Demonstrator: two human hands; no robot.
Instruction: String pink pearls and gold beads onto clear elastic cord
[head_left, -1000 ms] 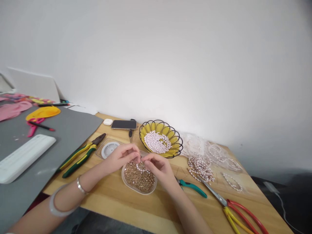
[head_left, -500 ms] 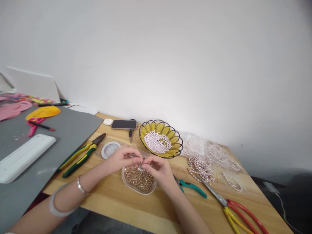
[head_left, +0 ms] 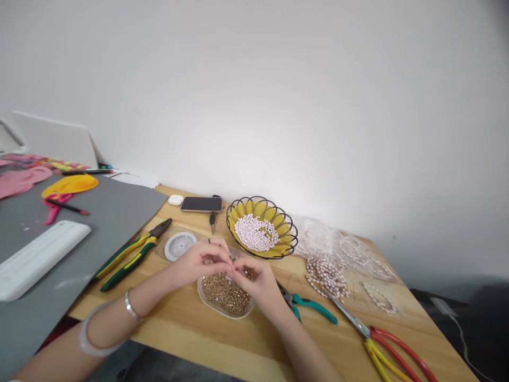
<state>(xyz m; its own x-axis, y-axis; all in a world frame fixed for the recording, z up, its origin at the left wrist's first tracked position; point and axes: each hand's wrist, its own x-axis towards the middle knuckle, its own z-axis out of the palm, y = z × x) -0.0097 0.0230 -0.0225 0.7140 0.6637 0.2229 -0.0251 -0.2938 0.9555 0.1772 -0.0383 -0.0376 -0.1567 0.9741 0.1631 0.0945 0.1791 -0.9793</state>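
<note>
My left hand [head_left: 204, 261] and my right hand [head_left: 254, 277] meet fingertip to fingertip over a clear plastic container [head_left: 231, 317]. Gold beads [head_left: 225, 294] fill it, with a few paler beads among them. Both hands are closed in a pinch; whatever lies between the fingertips is too small and too covered to make out. Just behind the hands stands a black wire basket [head_left: 295, 241] with a yellow lining, holding pale pink beads [head_left: 256, 232]. A white spool [head_left: 180, 245] in a clear tray is left of my left hand. Teal-handled pliers [head_left: 314, 306] lie beside my right wrist.
Yellow-green pliers [head_left: 133, 254] lie at the left, near a phone [head_left: 201, 204] and a white case [head_left: 175, 200]. Bead strands [head_left: 328, 276], bagged strands [head_left: 353, 249] and red-yellow scissors [head_left: 368, 331] occupy the right. A grey mat [head_left: 119, 204] holds a white power strip-like object [head_left: 45, 260]. A wall rises behind.
My fingertips have drawn closer together, and the small bit seen between them before is now covered. My hands stay over the gold beads; the surrounding things look unmoved.
</note>
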